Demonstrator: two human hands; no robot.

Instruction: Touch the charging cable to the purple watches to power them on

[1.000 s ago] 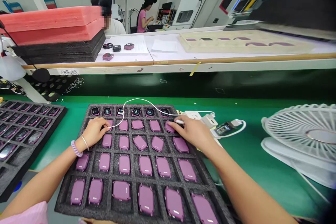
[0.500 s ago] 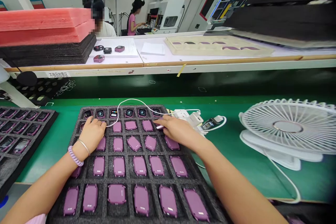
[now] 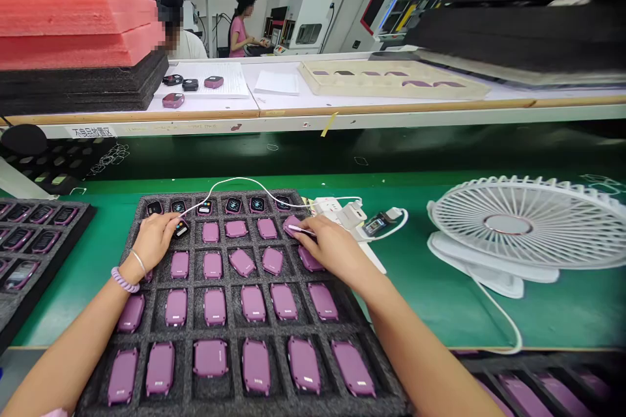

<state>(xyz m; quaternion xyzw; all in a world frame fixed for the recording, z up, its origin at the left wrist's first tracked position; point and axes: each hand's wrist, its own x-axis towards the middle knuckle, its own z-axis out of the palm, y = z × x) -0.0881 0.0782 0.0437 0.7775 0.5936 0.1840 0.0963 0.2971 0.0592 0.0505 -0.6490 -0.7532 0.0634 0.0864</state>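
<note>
My left hand (image 3: 155, 240) is closed at the far left of a dark foam tray (image 3: 192, 332), its fingertips pinching the end of a thin white cable (image 3: 239, 179). Right at those fingertips is a smartwatch (image 3: 180, 229) with its screen lit; whether the fingers also grip it I cannot tell. At the tray's right side, my right hand (image 3: 327, 244) is closed around a slim white stick-like piece (image 3: 302, 230). Its tip meets a purple watch body (image 3: 292, 224) in the second row. Face-down purple watches (image 3: 214, 306) fill the nearer rows, and lit watches (image 3: 233, 205) line the back row.
A white power strip (image 3: 328, 207) with plugs adjoins the tray's back right. Further right stands a white fan (image 3: 513, 225) with its cord. Another watch tray (image 3: 44, 234) lies left. Above is a shelf (image 3: 274, 111) with red foam (image 3: 73, 26); two people sit beyond.
A lit watch face now shows beside my left fingertips, and the cable end has moved left. At my right hand, the white piece and a purple watch show more clearly. The view has shifted slightly.
</note>
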